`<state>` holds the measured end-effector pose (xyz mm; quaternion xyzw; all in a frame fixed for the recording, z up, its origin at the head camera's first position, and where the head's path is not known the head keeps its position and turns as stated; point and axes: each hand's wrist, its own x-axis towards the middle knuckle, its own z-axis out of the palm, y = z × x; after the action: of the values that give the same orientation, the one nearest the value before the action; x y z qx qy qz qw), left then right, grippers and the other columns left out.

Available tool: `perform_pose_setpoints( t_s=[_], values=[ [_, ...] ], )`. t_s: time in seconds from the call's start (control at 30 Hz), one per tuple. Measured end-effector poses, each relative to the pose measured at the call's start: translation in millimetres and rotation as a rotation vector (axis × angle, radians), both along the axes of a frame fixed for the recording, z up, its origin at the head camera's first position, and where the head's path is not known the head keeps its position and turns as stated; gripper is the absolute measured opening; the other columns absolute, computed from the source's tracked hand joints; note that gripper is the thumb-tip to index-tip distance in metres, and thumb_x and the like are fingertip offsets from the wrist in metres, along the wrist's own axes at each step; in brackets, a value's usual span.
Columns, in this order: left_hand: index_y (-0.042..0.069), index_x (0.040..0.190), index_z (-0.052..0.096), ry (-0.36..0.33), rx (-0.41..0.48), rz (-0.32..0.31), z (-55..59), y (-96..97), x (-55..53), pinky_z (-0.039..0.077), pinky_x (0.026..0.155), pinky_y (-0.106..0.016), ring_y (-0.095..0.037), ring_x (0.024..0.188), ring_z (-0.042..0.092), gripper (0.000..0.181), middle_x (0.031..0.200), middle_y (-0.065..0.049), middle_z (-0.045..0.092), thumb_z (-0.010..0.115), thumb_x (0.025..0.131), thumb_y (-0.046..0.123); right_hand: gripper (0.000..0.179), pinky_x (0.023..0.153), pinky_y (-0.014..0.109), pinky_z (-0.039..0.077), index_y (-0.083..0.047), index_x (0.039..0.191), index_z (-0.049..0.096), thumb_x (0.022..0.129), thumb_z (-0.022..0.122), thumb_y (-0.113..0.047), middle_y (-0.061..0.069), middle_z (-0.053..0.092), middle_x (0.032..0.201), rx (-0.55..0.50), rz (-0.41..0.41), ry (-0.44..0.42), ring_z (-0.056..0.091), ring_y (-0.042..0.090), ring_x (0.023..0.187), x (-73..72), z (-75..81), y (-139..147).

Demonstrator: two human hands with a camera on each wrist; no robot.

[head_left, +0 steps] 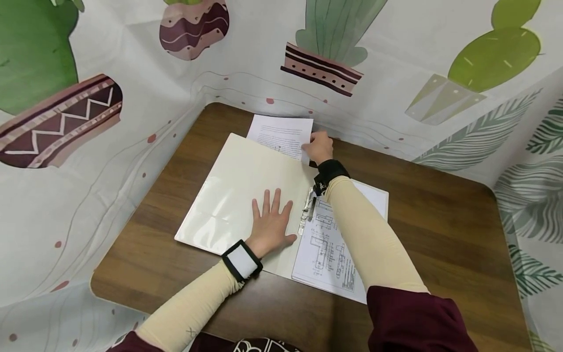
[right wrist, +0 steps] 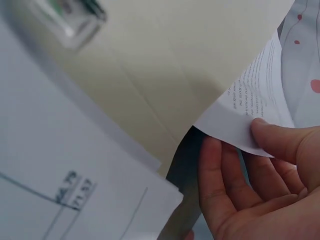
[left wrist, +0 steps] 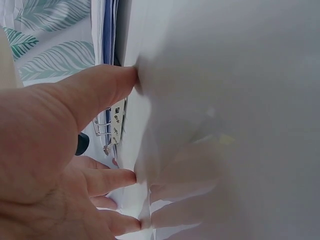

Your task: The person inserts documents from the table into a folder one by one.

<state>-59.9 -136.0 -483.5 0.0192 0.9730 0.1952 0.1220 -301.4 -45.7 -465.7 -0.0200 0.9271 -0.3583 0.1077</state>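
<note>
An opened ring binder [head_left: 237, 195] lies on the table, its cream inner cover on the left. My left hand [head_left: 270, 225] rests on that cover with fingers spread and straight; in the left wrist view the thumb and fingertips touch the glossy surface. At the binder's far edge my right hand [head_left: 319, 146] pinches the right edge of a printed sheet [head_left: 281, 132] between thumb and fingers. The sheet's near part is hidden under the cover. Beside the spine, the metal ring clip [head_left: 306, 215] stands next to a stack of drawing pages [head_left: 323, 249], partly covered by my right forearm.
The brown wooden table [head_left: 440, 234] has rounded corners and extends to the right of the binder. A white cloth [head_left: 255, 54] printed with cacti and leaves hangs behind and around the table, close to the sheet's far edge.
</note>
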Motion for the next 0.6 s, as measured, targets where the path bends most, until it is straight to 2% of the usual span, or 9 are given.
perform_pose_setpoints(
  t_s=[0.17,0.27,0.43,0.6],
  values=[
    [0.01,0.157,0.041,0.006,-0.007,-0.001,0.8,1.1,0.1,0.0,0.117,-0.073,-0.049,0.154,-0.004,0.092,0.169,-0.026,0.009,0.082,0.084,0.047,0.016,0.07,0.035,0.059,-0.001,0.107,0.074,0.097,0.068,-0.012,0.014,0.07,0.111,-0.061,0.002,-0.028,0.067,0.028,0.091,-1.3,-3.0,5],
    [0.011,0.158,0.041,0.001,-0.009,0.0,0.2,1.5,-0.1,-0.001,0.117,-0.073,-0.048,0.154,-0.004,0.092,0.169,-0.026,0.008,0.082,0.084,0.047,0.018,0.068,0.033,0.059,0.0,0.111,0.073,0.099,0.068,-0.013,0.015,0.07,0.111,-0.092,0.03,-0.02,0.067,0.028,0.09,-1.8,-4.2,8],
    [0.011,0.158,0.04,-0.008,-0.015,0.002,-0.3,1.9,-0.5,-0.002,0.117,-0.072,-0.047,0.155,-0.006,0.092,0.169,-0.025,0.007,0.081,0.085,0.048,0.021,0.063,0.03,0.052,0.001,0.115,0.071,0.1,0.067,-0.012,0.016,0.069,0.105,-0.156,0.112,0.072,0.065,0.028,0.085,-2.8,-0.1,10],
    [0.01,0.158,0.041,-0.003,-0.017,0.002,-0.9,2.4,-0.3,-0.002,0.117,-0.072,-0.048,0.154,-0.005,0.091,0.169,-0.026,0.007,0.081,0.085,0.047,0.019,0.071,0.031,0.048,0.0,0.114,0.072,0.1,0.067,-0.012,0.016,0.071,0.105,-0.232,0.152,0.194,0.064,0.025,0.089,-6.3,14.1,9]
  ],
)
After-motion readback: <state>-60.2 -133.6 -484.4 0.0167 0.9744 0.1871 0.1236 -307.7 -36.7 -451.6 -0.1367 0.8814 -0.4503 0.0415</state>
